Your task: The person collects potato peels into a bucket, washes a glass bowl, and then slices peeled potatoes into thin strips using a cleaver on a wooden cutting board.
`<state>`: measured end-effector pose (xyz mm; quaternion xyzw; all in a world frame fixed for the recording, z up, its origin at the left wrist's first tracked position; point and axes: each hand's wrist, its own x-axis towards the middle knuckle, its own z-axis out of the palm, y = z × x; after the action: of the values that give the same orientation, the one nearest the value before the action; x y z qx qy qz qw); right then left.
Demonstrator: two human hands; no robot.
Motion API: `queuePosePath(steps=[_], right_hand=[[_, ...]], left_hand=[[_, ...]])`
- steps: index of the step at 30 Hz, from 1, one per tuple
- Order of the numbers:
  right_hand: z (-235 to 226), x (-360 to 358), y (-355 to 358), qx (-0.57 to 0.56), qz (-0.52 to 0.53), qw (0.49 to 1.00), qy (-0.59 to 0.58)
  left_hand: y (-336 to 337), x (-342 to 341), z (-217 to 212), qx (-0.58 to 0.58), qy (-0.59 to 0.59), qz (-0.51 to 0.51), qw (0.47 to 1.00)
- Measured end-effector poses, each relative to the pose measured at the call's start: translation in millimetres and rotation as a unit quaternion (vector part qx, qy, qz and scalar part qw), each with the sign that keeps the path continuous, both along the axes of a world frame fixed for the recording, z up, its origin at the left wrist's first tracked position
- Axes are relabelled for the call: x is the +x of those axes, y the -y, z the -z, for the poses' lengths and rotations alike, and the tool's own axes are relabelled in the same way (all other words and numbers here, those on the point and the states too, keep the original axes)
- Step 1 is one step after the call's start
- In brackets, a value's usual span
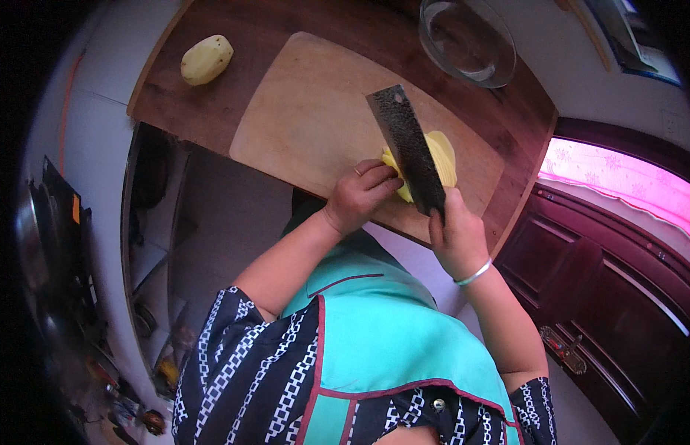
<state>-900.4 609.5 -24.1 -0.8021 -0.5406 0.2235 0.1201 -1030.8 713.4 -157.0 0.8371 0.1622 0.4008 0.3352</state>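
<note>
A silvery bangle (pixel 474 274) sits just behind the right hand (pixel 461 231); the left hand (pixel 357 196) wears a thin ring (pixel 357 171). Farther back from the grip — a turquoise apron (pixel 404 334), maroon-edged, over a black shirt (pixel 245 363) with white chain-like bands.

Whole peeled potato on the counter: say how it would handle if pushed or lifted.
The potato would probably roll or rock if pushed, given its rounded oval shape. Its peeled surface may be slippery. Looking whole and uncut, it should stay firm in the grip.

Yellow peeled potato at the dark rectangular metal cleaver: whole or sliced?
Sliced, at least partly: thin yellow slices overlap right of the cleaver, which partly hides the rest.
</note>
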Motion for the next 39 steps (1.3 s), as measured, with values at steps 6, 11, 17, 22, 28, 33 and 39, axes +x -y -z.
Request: queuePosePath(steps=[6, 11, 17, 22, 28, 33, 39], right_hand=[[-12.3, -1.2, 13.2, 0.002, -0.014, 1.000, 0.008], [-11.0, -4.1, 20.8, -0.004, -0.012, 1.000, -0.007], [-5.3, -3.1, 18.5, -0.020, -0.008, 1.000, -0.012], [10.7, -2.0, 6.3, -0.021, -0.013, 1.000, 0.000], [37.1, -4.8, -2.2, -0.023, 0.029, 0.999, -0.027], [27.4, 1.7, 3.6, 0.015, 0.024, 0.999, -0.035], [-4.6, 3.2, 10.5, 0.025, 0.033, 0.999, -0.034]], left_hand=[[-6.5, -2.5, 0.0, 0.006, 0.010, -0.009, 1.000], [-8.4, -3.1, -2.1, 0.002, 0.001, -0.010, 1.000], [-8.2, -2.3, -2.1, 0.021, -0.002, -0.013, 1.000], [-0.8, 0.4, -1.9, 0.014, -0.002, -0.009, 1.000], [3.6, 3.0, -0.4, -0.007, -0.005, -0.009, 1.000], [3.8, 2.6, -1.9, -0.014, -0.016, -0.004, 1.000], [-1.4, 2.3, 1.1, -0.014, 0.010, -0.006, 1.000]])
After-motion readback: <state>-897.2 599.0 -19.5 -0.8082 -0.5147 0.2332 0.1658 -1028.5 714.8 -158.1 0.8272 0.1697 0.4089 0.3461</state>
